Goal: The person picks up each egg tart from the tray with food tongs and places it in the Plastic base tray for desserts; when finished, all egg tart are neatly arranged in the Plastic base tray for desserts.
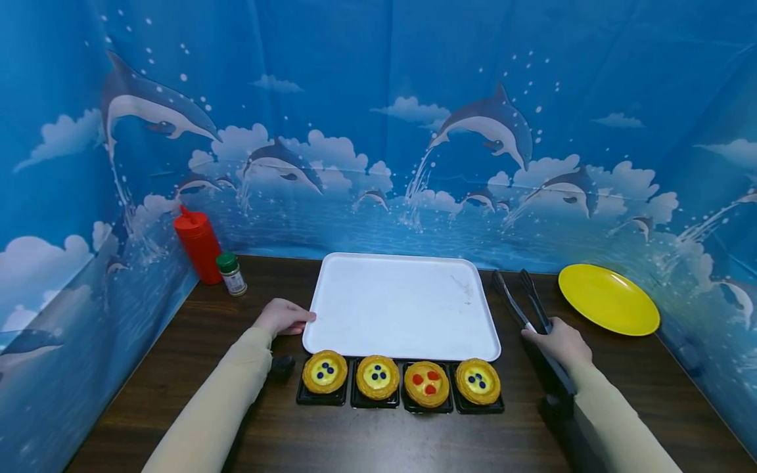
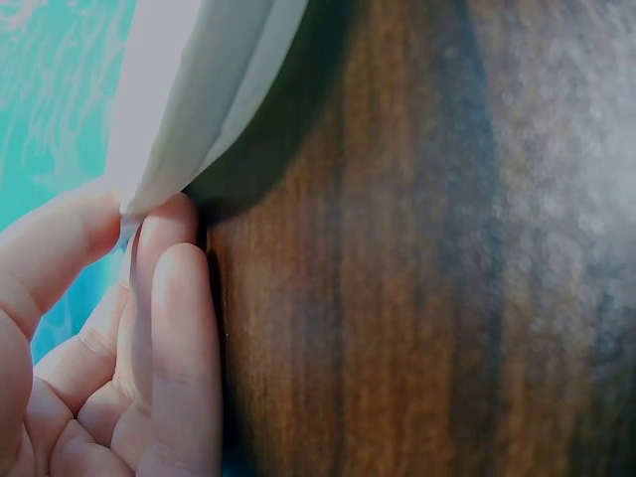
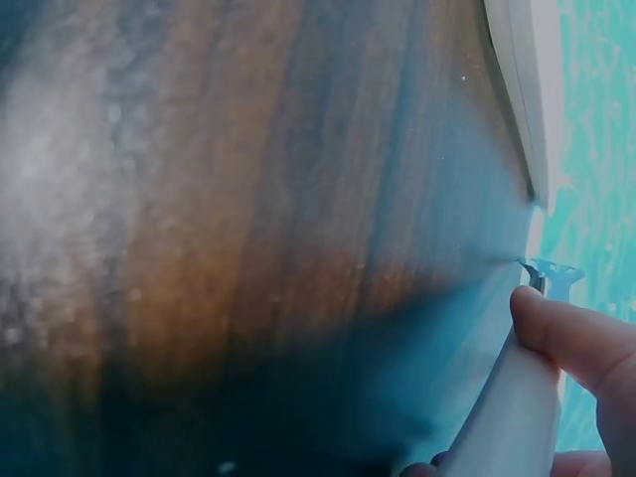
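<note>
My left hand pinches the left rim of a white rectangular tray. In the left wrist view, the fingers lie along the underside of the tray's edge, with the thumb on the other face. Over on the right, my right hand grips a pair of tongs by the handles. Their dark tips are spread apart and point to the back. The right wrist view shows the thumb against a pale tong handle; the rest of the grip is partly cut off.
Several egg tarts in black trays line the white tray's front edge: three with blue dots, one with red pieces. A red squeeze bottle and a green-capped shaker stand back left. A yellow plate lies back right.
</note>
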